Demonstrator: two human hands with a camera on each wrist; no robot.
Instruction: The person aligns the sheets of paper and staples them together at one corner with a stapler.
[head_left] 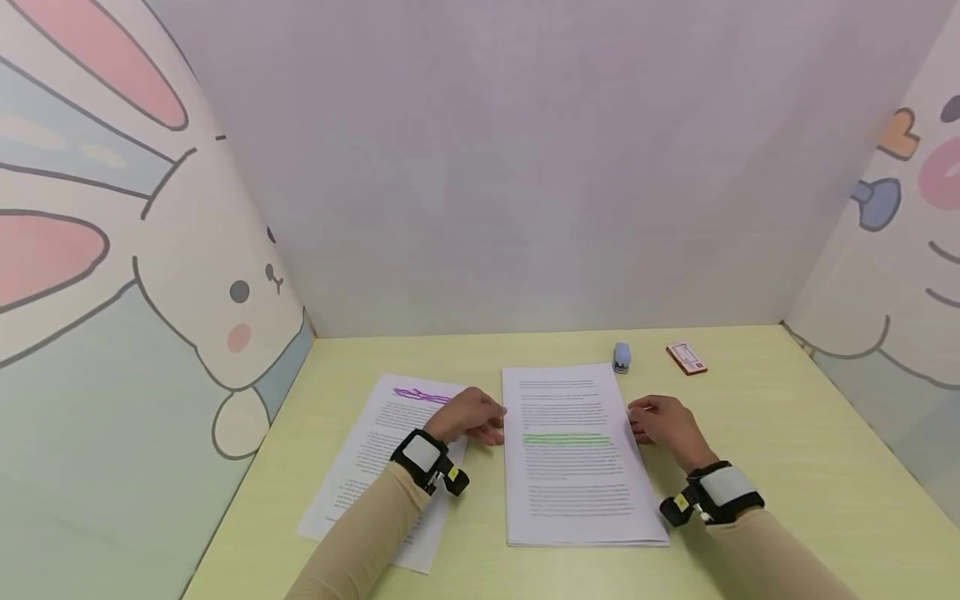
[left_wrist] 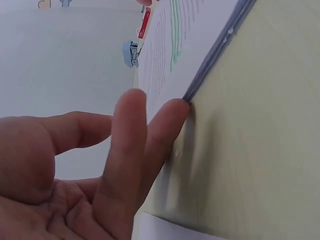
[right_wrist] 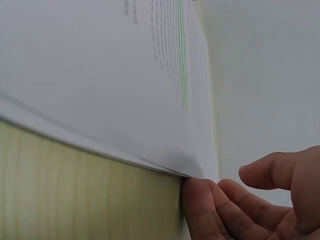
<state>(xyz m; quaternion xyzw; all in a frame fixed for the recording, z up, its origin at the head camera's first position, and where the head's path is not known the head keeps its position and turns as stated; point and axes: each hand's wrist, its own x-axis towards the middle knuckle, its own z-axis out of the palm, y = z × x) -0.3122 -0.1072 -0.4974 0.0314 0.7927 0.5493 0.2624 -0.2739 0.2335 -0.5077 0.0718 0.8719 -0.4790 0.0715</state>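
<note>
A stack of printed paper [head_left: 570, 492] lies on the table, its top sheet marked with green highlighter lines. At its left edge is my left hand [head_left: 474, 414]; in the left wrist view a fingertip [left_wrist: 175, 111] touches the side of the stack, with the thumb held apart. On the opposite edge, fingertips [right_wrist: 197, 192] of my right hand [head_left: 667, 423] press against the paper's side, and that thumb also stands off the sheets. Neither hand pinches the paper. Partly under my left forearm lies another printed sheet [head_left: 375, 437] with a purple scribble near its top.
A small blue stapler [head_left: 622, 357] stands just beyond the stack's far right corner. To its right sits a flat red-and-white box [head_left: 686, 358]. The pale yellow table [head_left: 787, 417] meets a plain wall at the back and cartoon-printed walls at both sides.
</note>
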